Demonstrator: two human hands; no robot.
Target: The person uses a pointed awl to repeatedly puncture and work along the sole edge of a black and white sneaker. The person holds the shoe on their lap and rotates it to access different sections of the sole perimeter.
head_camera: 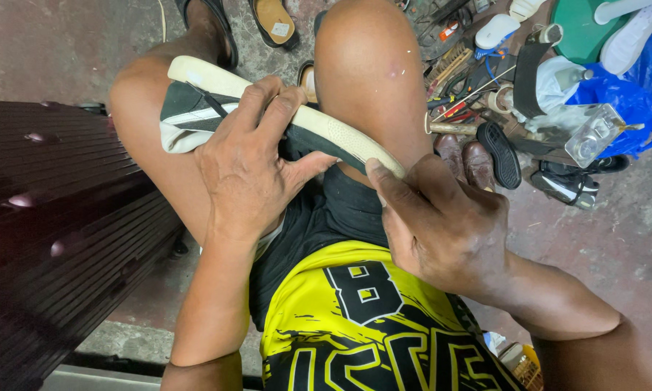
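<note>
A dark sneaker with a cream rubber sole [217, 90] lies sideways across my lap, between my bare knees. My left hand [250, 170] presses down over its middle, fingers spread across the sole's edge. At the shoe's near end, my right hand [434, 217] pinches the sole between thumb and fingers. I am seated, wearing black shorts and a yellow and black jersey [362, 318].
A dark slatted bench [58, 217] runs along my left. On the concrete floor to the right lie brushes and tools [460, 80], a black shoe sole [501, 153], brown shoes [465, 156], a blue plastic bag [633, 101], white shoes and a clear bottle. Sandals [274, 20] lie ahead.
</note>
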